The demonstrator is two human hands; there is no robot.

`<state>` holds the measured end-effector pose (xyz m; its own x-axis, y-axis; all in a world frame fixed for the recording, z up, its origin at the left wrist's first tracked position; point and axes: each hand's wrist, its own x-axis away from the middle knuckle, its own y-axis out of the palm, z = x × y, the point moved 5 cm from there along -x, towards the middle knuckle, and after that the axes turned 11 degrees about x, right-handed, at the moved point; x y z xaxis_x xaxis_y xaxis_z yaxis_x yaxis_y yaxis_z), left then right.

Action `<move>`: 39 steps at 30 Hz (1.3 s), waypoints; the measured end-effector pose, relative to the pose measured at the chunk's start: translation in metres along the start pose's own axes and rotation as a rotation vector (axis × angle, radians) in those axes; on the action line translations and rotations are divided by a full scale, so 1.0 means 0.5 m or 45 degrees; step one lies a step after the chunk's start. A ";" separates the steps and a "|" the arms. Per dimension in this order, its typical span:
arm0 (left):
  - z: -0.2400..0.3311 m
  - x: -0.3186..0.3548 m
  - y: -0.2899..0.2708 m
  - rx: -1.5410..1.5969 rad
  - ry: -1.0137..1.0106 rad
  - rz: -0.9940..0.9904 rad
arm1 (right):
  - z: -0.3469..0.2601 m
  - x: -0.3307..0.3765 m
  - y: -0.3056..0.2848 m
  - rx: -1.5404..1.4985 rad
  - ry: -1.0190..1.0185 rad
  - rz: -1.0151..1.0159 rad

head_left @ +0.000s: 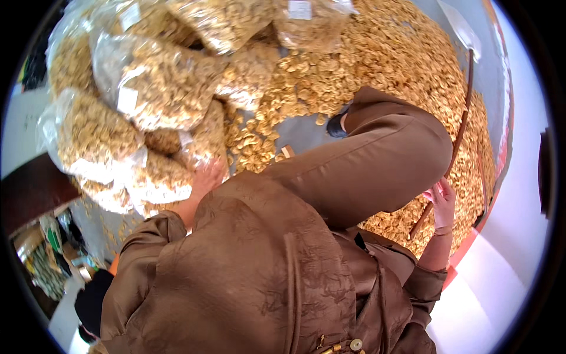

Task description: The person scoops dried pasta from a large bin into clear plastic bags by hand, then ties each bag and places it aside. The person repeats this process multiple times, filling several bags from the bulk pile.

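Observation:
My left hand (207, 177) rests against the lower side of a clear plastic bag (203, 138) filled with tan, dried-looking slices. Glare and blur hide how its fingers are bent. Over on the right, my right hand (443, 203) is closed around the brown handle (457, 144) of a shovel. That handle runs up to a pale shovel blade (461, 28) near the far right edge. Beneath and around the handle spreads a wide heap of loose tan slices (401, 59). My bent leg, in brown trousers, crosses between the two hands.
More filled bags (168, 82) with white labels are piled at the left and far left. Grey floor (303, 131) shows by my dark shoe (336, 125). A dark brown post-like object (35, 186) juts in at left. Beyond the heap stands a white wall (525, 236).

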<state>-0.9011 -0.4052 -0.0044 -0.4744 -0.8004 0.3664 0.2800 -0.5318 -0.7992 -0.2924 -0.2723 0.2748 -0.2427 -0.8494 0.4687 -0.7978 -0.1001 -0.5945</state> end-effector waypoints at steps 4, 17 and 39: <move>-0.069 -0.126 0.116 1.148 -0.859 -0.399 | 0.055 -0.011 -0.026 -0.072 0.071 0.033; 0.526 -0.999 0.012 1.775 -0.339 0.119 | 0.170 -0.077 -0.012 -0.346 0.255 0.075; 0.516 -1.601 -0.295 0.707 0.361 0.715 | 0.460 -0.307 0.068 0.013 0.502 0.176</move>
<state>-0.3473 0.2425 -0.0566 -0.3127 -0.9265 -0.2093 0.8725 -0.1931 -0.4488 -0.1550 -0.2644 0.0323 -0.5414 -0.5916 0.5974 -0.7380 -0.0060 -0.6747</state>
